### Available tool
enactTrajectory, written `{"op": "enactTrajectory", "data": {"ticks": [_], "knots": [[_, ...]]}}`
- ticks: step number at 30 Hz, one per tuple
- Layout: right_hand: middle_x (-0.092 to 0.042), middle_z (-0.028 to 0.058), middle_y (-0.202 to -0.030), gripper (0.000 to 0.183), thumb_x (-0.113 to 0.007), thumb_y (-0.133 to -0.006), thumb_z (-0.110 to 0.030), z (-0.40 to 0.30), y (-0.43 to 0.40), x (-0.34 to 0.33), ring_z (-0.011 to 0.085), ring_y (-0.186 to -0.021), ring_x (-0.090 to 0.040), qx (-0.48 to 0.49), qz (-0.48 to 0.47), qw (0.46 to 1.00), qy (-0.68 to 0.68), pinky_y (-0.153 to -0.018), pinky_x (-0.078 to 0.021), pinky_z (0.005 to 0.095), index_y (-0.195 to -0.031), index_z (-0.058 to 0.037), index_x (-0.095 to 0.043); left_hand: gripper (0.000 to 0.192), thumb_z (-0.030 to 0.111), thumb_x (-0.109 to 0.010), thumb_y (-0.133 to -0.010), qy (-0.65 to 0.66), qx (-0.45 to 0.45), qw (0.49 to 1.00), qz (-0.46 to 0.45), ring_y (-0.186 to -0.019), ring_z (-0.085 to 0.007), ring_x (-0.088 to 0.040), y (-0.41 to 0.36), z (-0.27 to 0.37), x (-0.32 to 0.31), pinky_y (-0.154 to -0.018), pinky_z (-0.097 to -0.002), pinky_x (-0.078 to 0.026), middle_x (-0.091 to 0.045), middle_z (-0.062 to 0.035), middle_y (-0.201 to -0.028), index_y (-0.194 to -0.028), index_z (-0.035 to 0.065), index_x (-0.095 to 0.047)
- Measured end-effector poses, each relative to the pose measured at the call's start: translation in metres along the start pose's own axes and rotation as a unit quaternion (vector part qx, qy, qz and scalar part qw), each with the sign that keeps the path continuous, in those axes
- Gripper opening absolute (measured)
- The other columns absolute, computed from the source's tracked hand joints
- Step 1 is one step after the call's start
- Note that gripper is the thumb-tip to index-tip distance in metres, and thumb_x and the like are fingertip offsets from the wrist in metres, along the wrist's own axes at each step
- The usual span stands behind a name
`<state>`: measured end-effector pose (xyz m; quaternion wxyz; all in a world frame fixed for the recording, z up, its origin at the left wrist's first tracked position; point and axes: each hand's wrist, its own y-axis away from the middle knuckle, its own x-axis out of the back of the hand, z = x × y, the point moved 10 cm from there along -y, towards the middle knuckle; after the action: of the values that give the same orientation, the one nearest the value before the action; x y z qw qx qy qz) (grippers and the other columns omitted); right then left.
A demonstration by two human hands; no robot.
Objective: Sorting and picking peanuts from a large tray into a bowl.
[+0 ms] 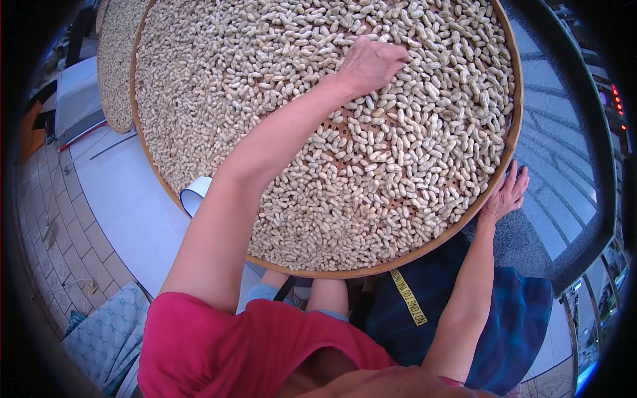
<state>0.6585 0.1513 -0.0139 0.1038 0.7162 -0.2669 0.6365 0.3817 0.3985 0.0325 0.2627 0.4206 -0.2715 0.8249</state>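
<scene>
Unshelled peanuts point(298, 214) cover a large round woven tray with a wooden rim point(517, 117). Thick in the lower left half, they lie more loosely towards the right, where the brown lattice base shows between them. My left hand point(374, 64) is among the peanuts in the upper middle, its fingers curled down; whether any peanut is in them is hidden. At the tray's lower right edge, my right hand point(505, 195) rests against the outside of the rim with its fingers spread, holding nothing.
A second tray of peanuts point(117, 64) stands at the upper left. A white cup-like thing with a blue edge point(194, 196) is by the rim. Dark plaid cloth point(512, 323) hangs at the lower right, beside a dark-framed glass surface point(552, 129). Patterned cloth point(107, 333) lies lower left.
</scene>
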Motion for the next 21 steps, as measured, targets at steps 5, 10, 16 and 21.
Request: {"op": "enactTrajectory", "data": {"ticks": [5, 10, 16, 21], "knots": [[-0.031, 0.0016, -0.140, 0.037, -0.040, -0.091, -0.030, 0.002, -0.001, 0.003, 0.0230, -0.130, -0.026, 0.001, 0.005, 1.000, -0.014, -0.096, -0.0173, 0.0573, -0.128, -0.0267, -0.045, 0.016, 0.014, -0.056, -0.077, -0.049, 0.089, 0.990, -0.095, -0.064, -0.0210, -0.060, 0.011, -0.008, -0.021, -0.069, -0.0371, -0.035, -0.064, -0.0057, -0.068, -0.090, 0.0169, -0.065], [-0.032, 0.0009, -0.139, 0.037, -0.043, -0.090, -0.030, 0.003, -0.002, 0.000, 0.0219, -0.130, -0.026, -0.009, -0.002, 1.000, -0.014, -0.096, -0.0176, 0.0570, -0.126, -0.0263, -0.047, 0.011, 0.019, -0.060, -0.076, -0.048, 0.108, 0.986, -0.117, -0.070, -0.0206, -0.061, -0.001, 0.001, -0.024, -0.072, -0.0378, -0.031, -0.063, -0.0047, -0.066, -0.085, 0.0181, -0.065], [-0.034, 0.0014, -0.138, 0.037, -0.044, -0.089, -0.029, 0.004, -0.001, 0.000, 0.0223, -0.130, -0.026, -0.014, 0.004, 1.000, -0.018, -0.096, -0.0185, 0.0570, -0.125, -0.0275, -0.048, 0.015, 0.015, -0.058, -0.079, -0.125, 0.152, 0.979, -0.047, -0.071, -0.0197, -0.060, 0.001, -0.016, -0.003, -0.071, -0.0377, -0.034, -0.063, -0.0047, -0.076, -0.094, 0.0164, -0.060], [-0.035, 0.0024, -0.137, 0.037, -0.046, -0.088, -0.028, 0.003, -0.002, 0.002, 0.0233, -0.129, -0.028, -0.017, 0.006, 1.000, -0.018, -0.096, -0.0178, 0.0576, -0.125, -0.0277, -0.048, 0.025, 0.016, -0.059, -0.080, -0.055, -0.032, 0.996, 0.057, -0.087, -0.0157, -0.058, -0.006, 0.021, -0.011, -0.072, -0.0374, -0.037, -0.061, -0.0033, -0.101, -0.104, 0.0205, -0.059]]}}
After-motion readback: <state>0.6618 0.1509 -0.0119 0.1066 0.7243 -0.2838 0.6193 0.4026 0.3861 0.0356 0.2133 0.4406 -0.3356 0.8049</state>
